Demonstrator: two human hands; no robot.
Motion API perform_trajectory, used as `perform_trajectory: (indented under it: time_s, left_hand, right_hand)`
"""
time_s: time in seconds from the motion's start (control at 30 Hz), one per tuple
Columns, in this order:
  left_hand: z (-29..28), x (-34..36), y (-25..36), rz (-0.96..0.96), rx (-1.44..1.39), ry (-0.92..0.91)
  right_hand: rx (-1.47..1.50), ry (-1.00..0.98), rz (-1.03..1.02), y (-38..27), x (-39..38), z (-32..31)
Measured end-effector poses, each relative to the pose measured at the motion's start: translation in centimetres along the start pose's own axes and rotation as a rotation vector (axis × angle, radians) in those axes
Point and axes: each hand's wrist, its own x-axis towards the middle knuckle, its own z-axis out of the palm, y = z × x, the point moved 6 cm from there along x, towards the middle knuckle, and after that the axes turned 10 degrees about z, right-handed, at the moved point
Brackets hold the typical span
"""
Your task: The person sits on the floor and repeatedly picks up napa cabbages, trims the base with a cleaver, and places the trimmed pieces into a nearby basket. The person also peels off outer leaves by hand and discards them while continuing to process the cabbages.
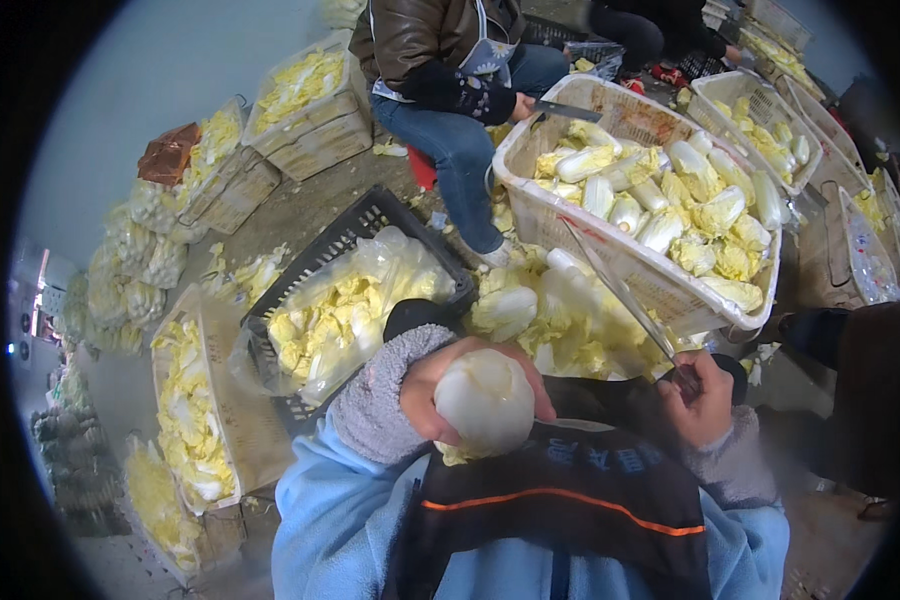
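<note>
My left hand [430,392] is closed around a pale napa cabbage [485,400], its white cut base facing up, held in front of my dark apron [560,480]. In my right hand [702,400] is the handle of a long-bladed knife [620,292]. The blade points away and to the left, along the near side of a large white crate [638,262] filled with napa cabbages [660,205]. Loose cabbages and leaves [560,310] lie heaped just beyond my hands.
A black crate [345,215] lined with clear plastic holds yellow leaves. White crates of leaves [192,420] stand on the left. Across from me sits a person [440,100] holding a knife [568,110] over the big crate. Bagged cabbages [130,260] are stacked at the far left.
</note>
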Motion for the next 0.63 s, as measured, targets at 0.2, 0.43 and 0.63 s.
perform_trajectory:
  time_s: [0.2, 0.43, 0.63]
  left_hand:
    - [0.8, 0.8, -2.0, -0.001, -0.131, -0.024]
    - [1.6, 0.7, -1.4, -0.166, 0.004, 0.147]
    - [2.0, 2.0, -0.2, -0.163, 0.249, 0.060]
  right_hand:
    - [-0.237, -0.040, -0.810, -8.4, -2.3, 0.2]
    - [-0.253, -0.020, -0.993, -9.1, -2.7, -0.5]
    - [-0.263, 0.001, -0.986, -8.7, -3.1, -1.2]
